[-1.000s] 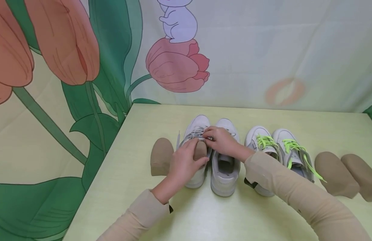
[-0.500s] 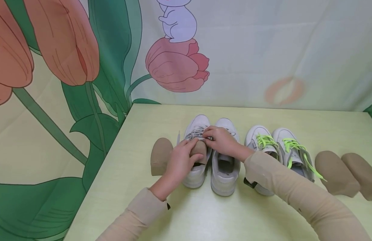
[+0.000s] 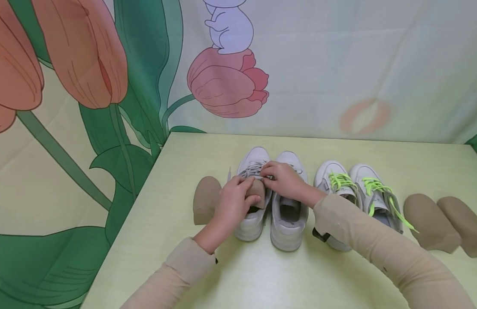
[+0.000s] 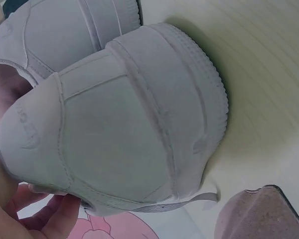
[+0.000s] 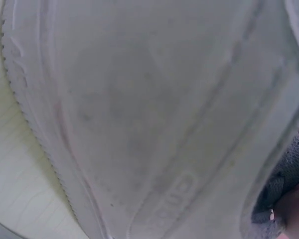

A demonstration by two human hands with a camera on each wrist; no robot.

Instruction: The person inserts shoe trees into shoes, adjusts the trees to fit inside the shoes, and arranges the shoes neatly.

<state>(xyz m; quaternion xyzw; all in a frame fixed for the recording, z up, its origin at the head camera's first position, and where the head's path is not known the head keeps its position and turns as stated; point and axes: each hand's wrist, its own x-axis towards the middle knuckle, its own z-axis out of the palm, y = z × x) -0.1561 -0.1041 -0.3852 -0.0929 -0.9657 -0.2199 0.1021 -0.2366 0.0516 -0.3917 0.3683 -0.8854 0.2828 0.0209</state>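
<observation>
A white sneaker with grey laces (image 3: 249, 231) stands at the left of its pair, toe pointing away. My left hand (image 3: 231, 204) holds a brown moulded shoe insert (image 3: 256, 192) in its opening, thumb over the top. At the front of that opening, my right hand (image 3: 284, 180) pinches the sneaker's tongue (image 3: 256, 177) between thumb and fingers. In the left wrist view the sneaker's heel (image 4: 114, 134) fills the middle, with left-hand fingers (image 4: 57, 216) at its collar. A blurred white shoe side (image 5: 134, 99) covers most of the right wrist view.
The matching sneaker (image 3: 287, 240) stands close on the right. Beyond it are two white sneakers with neon-green laces (image 3: 340, 182), partly behind the right sleeve. Another brown insert (image 3: 206, 199) lies left, and two more inserts (image 3: 429, 219) lie far right on the pale table (image 3: 165, 257).
My left thumb has shifted forward with the insert, which sits farther toward the toe; the dark heel opening now shows behind it. The right hand stays at the tongue.
</observation>
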